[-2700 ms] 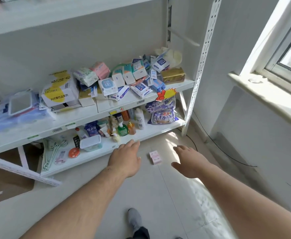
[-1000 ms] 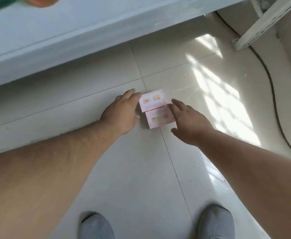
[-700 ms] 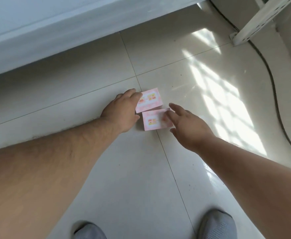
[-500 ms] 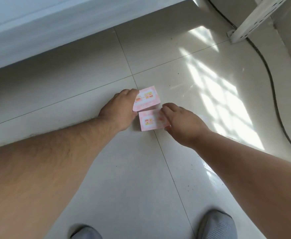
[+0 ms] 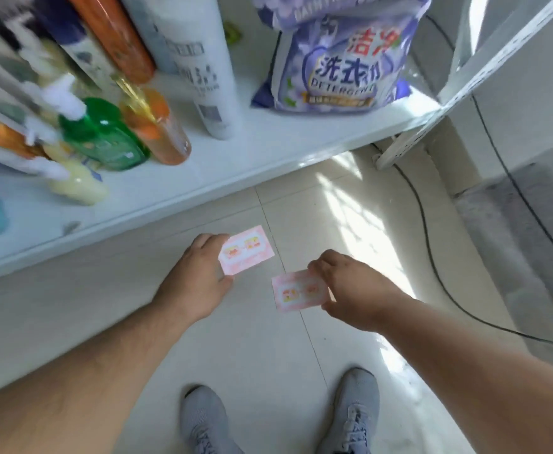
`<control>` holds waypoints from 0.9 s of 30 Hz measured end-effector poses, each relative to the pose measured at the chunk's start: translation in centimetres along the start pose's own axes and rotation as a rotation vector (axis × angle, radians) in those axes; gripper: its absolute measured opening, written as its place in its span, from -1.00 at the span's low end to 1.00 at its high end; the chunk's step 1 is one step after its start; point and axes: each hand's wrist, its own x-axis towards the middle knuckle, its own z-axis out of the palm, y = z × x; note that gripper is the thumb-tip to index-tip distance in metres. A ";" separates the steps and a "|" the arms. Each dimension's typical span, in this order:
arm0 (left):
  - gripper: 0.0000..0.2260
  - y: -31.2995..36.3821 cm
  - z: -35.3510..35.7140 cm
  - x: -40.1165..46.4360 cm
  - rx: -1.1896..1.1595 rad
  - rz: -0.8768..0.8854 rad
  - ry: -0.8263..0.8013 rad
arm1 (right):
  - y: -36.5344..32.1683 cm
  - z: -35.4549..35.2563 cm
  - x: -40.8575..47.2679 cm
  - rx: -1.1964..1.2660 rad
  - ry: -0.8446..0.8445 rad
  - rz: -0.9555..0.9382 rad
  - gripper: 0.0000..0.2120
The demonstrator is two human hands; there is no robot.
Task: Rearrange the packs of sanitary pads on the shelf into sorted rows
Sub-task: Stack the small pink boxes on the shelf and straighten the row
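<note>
I am holding one pink pack in each hand, above the floor tiles in front of the shelf's lowest board.

From the head view, my left hand (image 5: 199, 283) is pinching the far pink pack (image 5: 246, 250) by its left end, nearer the shelf (image 5: 203, 172); my right hand (image 5: 353, 290) is gripping the near pink pack (image 5: 298, 291) by its right end, further from the shelf. The two packs are sitting apart. On the shelf, a green bottle (image 5: 104, 139), an orange bottle (image 5: 160, 132), a white bottle (image 5: 199, 67) and a purple detergent bag (image 5: 337, 60) are standing. My grey shoes (image 5: 350, 417) are showing below.
</note>
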 end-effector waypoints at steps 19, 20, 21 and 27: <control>-0.42 16.7 -41.8 -35.1 -0.007 0.070 0.050 | -26.6 -39.2 -32.3 -0.216 0.112 -0.005 -0.60; -0.48 17.4 -42.9 -37.0 -0.020 0.066 0.074 | -27.3 -40.3 -33.8 -0.221 0.135 -0.013 -0.61; -0.55 18.0 -43.8 -38.9 -0.026 0.060 0.102 | -28.0 -41.3 -35.2 -0.220 0.160 -0.024 -0.61; -0.69 22.2 -48.4 -49.1 -0.021 0.035 0.267 | -31.5 -47.0 -43.8 -0.222 0.299 -0.090 -0.58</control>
